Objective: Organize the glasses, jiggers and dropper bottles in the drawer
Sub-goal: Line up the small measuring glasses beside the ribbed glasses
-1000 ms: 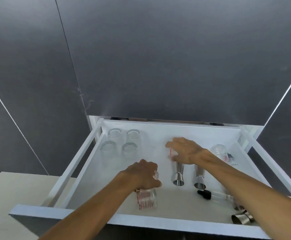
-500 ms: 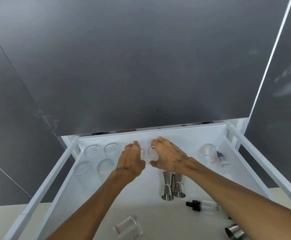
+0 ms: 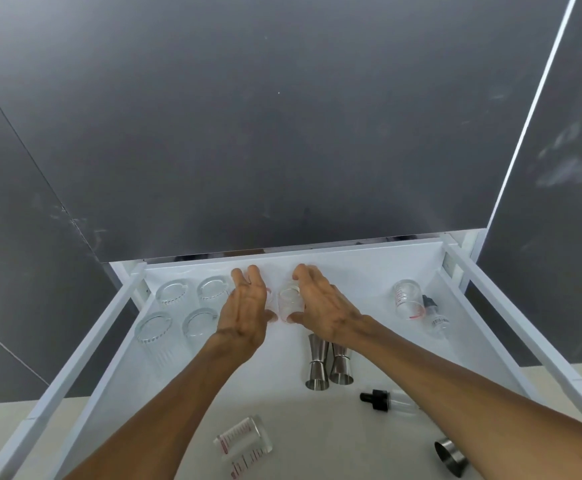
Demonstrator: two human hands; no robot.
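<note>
In the open white drawer [image 3: 359,268], my left hand [image 3: 244,308] and my right hand [image 3: 322,306] are side by side at the back middle. Between them stands a small measuring glass [image 3: 289,299], with my right thumb and fingers around it. My left hand cups a second measuring glass [image 3: 269,292], of which only a red-marked edge shows. Several ribbed glasses [image 3: 172,292] stand upright at the back left. Two steel jiggers [image 3: 317,365] stand together under my right wrist. A dropper bottle [image 3: 386,400] lies on its side near the front.
Another measuring glass [image 3: 244,445] lies on its side at the front. A third jigger [image 3: 450,457] lies at the front right. At the back right a measuring glass [image 3: 408,299] leans beside a second dropper bottle [image 3: 434,312]. Dark cabinet fronts rise behind the drawer.
Both hands moved from the drawer's middle to the back, each bringing a small measuring glass, and now hold them close together. The view has tilted up and shifted.
</note>
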